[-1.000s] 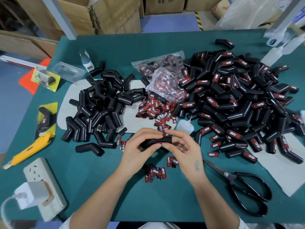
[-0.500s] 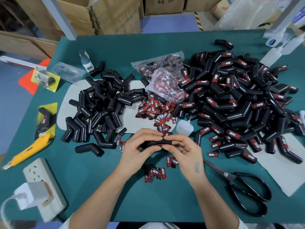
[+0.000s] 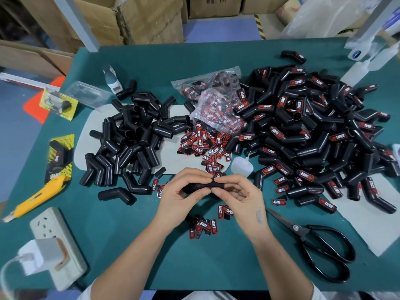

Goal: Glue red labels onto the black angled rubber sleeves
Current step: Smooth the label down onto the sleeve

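Two hands (image 3: pixel 184 195) (image 3: pixel 242 198) gripping black sleeve (image 3: pixel 201 187), red "TAPER" labels (image 3: pixel 204 227) below

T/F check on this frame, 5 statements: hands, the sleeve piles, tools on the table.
1. Both hands hold one black sleeve between them. True: left hand and right hand grip it.
2. The pile of labelled sleeves lies on the person's left. False: it is on the right; the unlabelled pile is on the left.
3. The scissors lie right of the right hand. True.
4. The yellow utility knife is in the left hand. False: it lies on the table, far left.
5. The small glue bottle is being squeezed. False: it rests untouched on the table.
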Demonstrator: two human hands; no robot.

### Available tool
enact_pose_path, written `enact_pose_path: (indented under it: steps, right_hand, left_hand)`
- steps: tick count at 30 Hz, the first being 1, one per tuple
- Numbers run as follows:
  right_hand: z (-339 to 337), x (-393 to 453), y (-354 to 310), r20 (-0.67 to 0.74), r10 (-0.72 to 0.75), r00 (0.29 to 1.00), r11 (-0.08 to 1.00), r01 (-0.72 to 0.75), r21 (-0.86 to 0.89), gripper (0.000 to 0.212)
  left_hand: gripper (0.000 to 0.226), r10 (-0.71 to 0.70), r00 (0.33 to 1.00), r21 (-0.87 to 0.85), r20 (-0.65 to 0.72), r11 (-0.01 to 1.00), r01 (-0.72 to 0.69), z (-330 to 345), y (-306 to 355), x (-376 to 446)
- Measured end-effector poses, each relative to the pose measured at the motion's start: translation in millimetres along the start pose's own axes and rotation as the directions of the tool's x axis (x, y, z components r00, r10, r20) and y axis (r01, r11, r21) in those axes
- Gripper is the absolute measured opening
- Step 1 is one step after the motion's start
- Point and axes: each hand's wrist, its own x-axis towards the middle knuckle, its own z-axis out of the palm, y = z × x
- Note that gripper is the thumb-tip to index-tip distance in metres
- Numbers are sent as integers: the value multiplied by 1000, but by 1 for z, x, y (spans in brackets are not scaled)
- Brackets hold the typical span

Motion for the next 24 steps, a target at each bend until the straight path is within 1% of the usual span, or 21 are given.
enact_pose_path:
  steps: [9, 19, 24]
  right_hand:
    - [-1, 1, 1, 14, 20, 1000, 999, -21, 25, 27]
    - [-4, 3, 5, 33, 44, 998, 999, -44, -6, 26]
    - [-6, 4, 7, 45, 66, 997, 998, -66, -20, 21]
  left_hand:
    - [26, -59, 998, -47, -2, 997, 59, 0, 1, 0]
    - [21, -169, 986, -128, 4, 977, 169, 1, 3, 0]
    - [18, -195, 981, -129, 9, 972, 195, 1, 6, 1]
